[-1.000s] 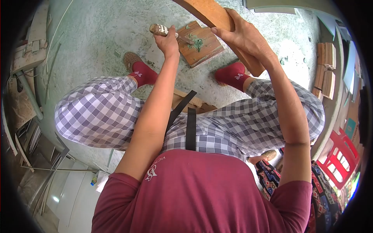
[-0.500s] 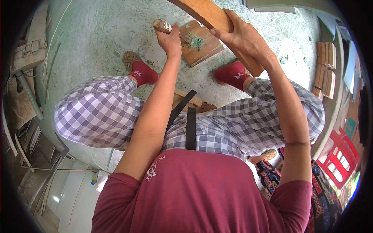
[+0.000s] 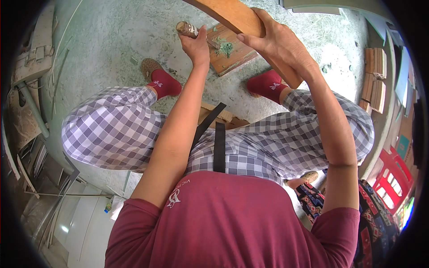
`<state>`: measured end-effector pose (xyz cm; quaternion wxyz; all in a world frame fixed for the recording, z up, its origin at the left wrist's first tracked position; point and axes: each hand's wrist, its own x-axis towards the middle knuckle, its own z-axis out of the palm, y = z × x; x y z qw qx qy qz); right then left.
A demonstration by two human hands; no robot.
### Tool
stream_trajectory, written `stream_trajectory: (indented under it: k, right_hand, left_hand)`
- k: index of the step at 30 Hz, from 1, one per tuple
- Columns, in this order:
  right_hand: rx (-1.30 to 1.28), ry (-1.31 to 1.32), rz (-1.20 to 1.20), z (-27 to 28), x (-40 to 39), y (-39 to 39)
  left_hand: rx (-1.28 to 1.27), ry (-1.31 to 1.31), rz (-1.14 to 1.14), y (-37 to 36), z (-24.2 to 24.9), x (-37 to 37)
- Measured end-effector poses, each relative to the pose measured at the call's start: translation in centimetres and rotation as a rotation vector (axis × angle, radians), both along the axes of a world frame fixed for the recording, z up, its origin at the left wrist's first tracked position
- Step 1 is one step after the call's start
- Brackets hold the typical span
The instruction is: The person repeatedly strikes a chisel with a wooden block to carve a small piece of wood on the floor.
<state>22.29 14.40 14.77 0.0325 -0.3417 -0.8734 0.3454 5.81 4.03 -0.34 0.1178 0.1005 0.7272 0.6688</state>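
Compared with one second ago, the long wooden piece (image 3: 230,14) has shifted a little toward the left, and the right hand (image 3: 285,48) has gone together with it. Also the handled tool (image 3: 186,29) has turned in the left hand (image 3: 195,48), so that less of its white marking is visible now.

The left hand is closed around the handle, with its thumb laid along it, and the butt end points up and to the left. From the other side of this hand, a thin blade reaches to the green paste (image 3: 226,50), which lies on a wooden board (image 3: 230,64). Whether the tip is touching the paste, I cannot say surely, because the hand covers much of the blade.

The right hand grips the long piece near its lower end, thumb on one side; the piece slants above the floor (image 3: 116,44) and partly covers the board, while its upper end goes out of view. The board rests on the floor, between and ahead of the two feet in dark red socks (image 3: 264,83).
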Motion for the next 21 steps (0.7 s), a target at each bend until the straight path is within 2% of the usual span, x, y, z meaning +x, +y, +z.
stream_trajectory:
  k: [2, 4, 5, 7, 9, 11, 15, 17, 19, 21]
  right_hand:
    - [0.003, 0.001, 0.009, 2.0, -0.4, -0.4]
    - [-0.127, 0.184, 0.150, 4.4, -0.9, -0.6]
    - [-0.126, 0.183, 0.148, 4.2, -1.2, -0.9]
    - [0.198, 0.161, 0.238, 2.7, -1.7, -1.3]
    - [0.293, 0.172, 0.245, 1.1, -1.9, -1.2]
    - [0.365, 0.034, 0.331, 0.6, -1.9, -0.8]
    - [0.322, 0.048, 0.310, 4.3, -2.5, -1.1]
    - [0.254, 0.248, 0.288, 5.6, -2.7, -1.8]
    - [0.265, 0.156, 0.282, 3.0, -3.4, -1.9]
    - [0.309, -0.075, 0.295, 1.4, -3.6, -2.0]
  left_hand:
    - [0.015, 0.036, -0.042, -0.1, -0.4, 0.1]
    - [0.040, 0.074, -0.043, 0.0, -0.1, 0.5]
    - [0.067, 0.111, -0.045, 0.2, 0.1, 0.8]
    - [0.134, 0.092, -0.041, 0.4, 0.0, 1.1]
    - [0.202, 0.077, -0.035, 0.5, -0.6, 1.1]
    - [0.137, 0.244, -0.073, 0.7, -1.6, 0.9]
    - [0.150, 0.150, -0.084, 0.4, 0.0, 1.9]
    - [-0.128, 0.265, -0.137, 0.3, -0.4, 1.3]
    - [-0.062, 0.298, -0.135, 0.2, 0.2, 1.6]
    - [0.004, 0.330, -0.127, 0.4, 0.4, 1.6]
